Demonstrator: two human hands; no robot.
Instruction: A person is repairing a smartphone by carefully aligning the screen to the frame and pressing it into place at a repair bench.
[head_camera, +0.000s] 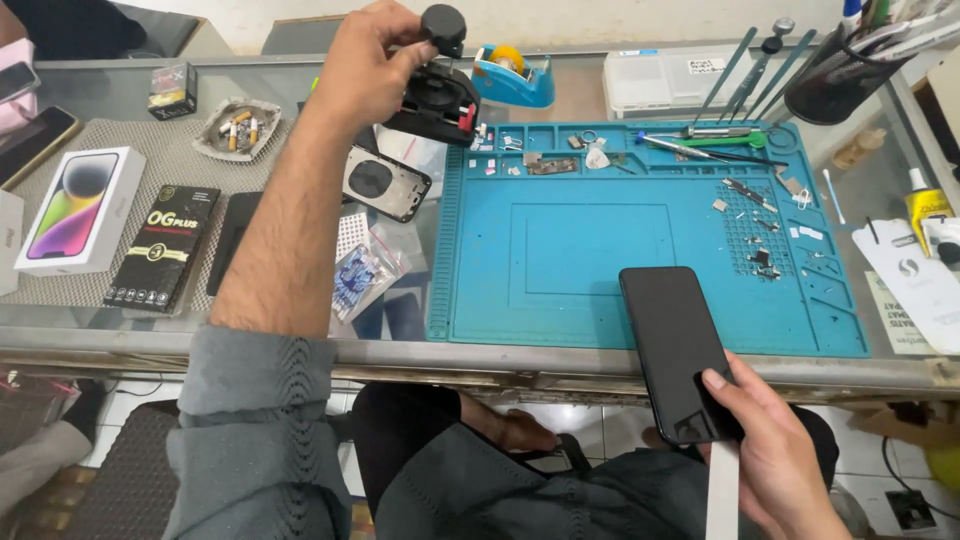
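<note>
My left hand is raised over the back of the glass counter, gripping a black clamp-like tool with a round knob on top. My right hand holds a black smartphone by its lower end, screen up, overhanging the front edge of the blue work mat. A white strip hangs below the phone by my right wrist. A phone back housing with a round dark pad lies left of the mat, under the tool.
Small screws and parts lie in the mat's trays, with tweezers at its back. A tape dispenser, a dark cup of tools, an ashtray, a phone box and a black package stand around.
</note>
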